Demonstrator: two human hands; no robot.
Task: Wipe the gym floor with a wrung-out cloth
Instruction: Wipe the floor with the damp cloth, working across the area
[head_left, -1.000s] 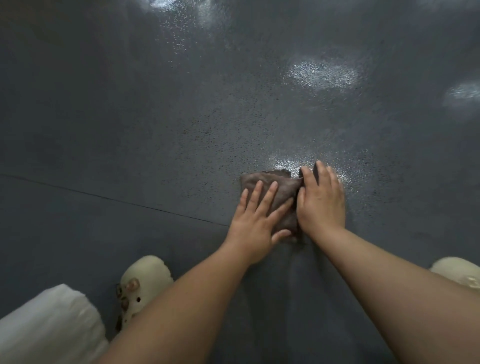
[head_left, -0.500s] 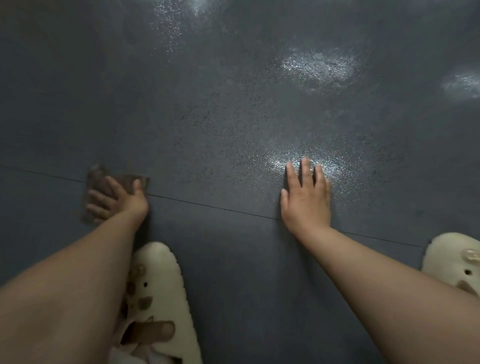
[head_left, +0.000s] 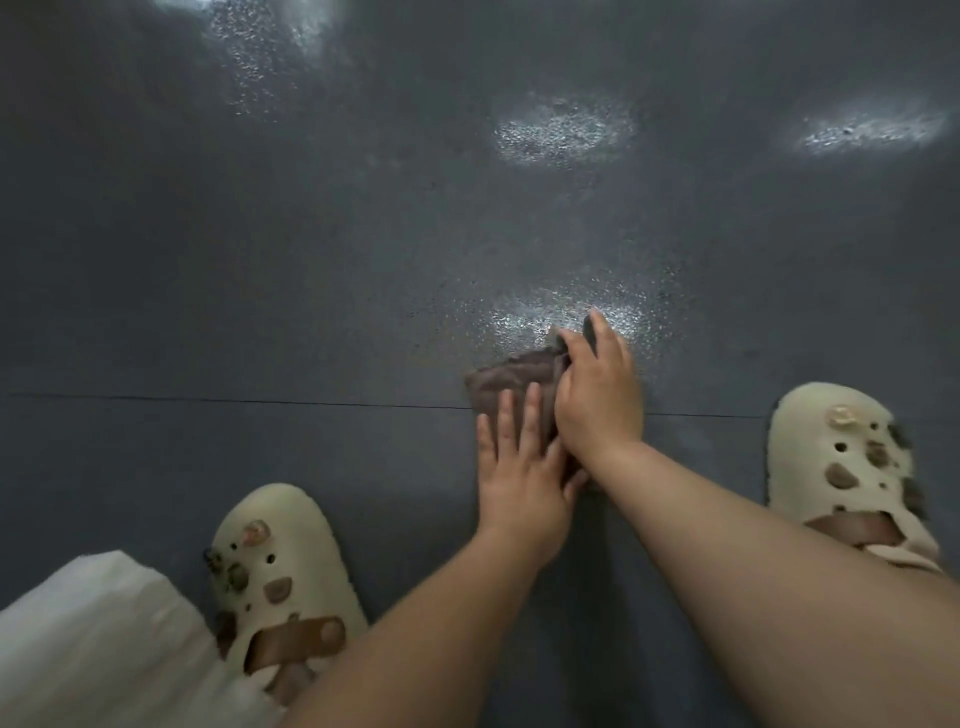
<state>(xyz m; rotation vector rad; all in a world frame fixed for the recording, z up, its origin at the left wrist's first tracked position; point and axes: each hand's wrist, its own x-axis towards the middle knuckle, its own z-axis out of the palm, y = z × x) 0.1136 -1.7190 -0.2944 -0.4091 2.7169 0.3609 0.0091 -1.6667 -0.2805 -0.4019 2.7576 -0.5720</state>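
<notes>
A crumpled brown cloth (head_left: 509, 379) lies on the dark grey gym floor (head_left: 260, 260), across a thin seam line. My left hand (head_left: 519, 467) presses flat on the cloth's near part with its fingers straight. My right hand (head_left: 597, 400) rests over the cloth's right edge, fingers stretched forward onto the floor. The hands touch side by side and hide much of the cloth. A shiny wet patch (head_left: 571, 312) shows just beyond the fingertips.
My two cream clogs with charms stand on either side, the left clog (head_left: 280, 566) at the bottom left and the right clog (head_left: 841, 457) at the right. A white trouser leg (head_left: 93, 649) fills the bottom left corner. Light reflections (head_left: 566, 130) gleam farther out.
Half a second ago my left hand had the cloth far out to the left. It has swept the cloth back right, up against my right hand, which stayed near the same spot.
</notes>
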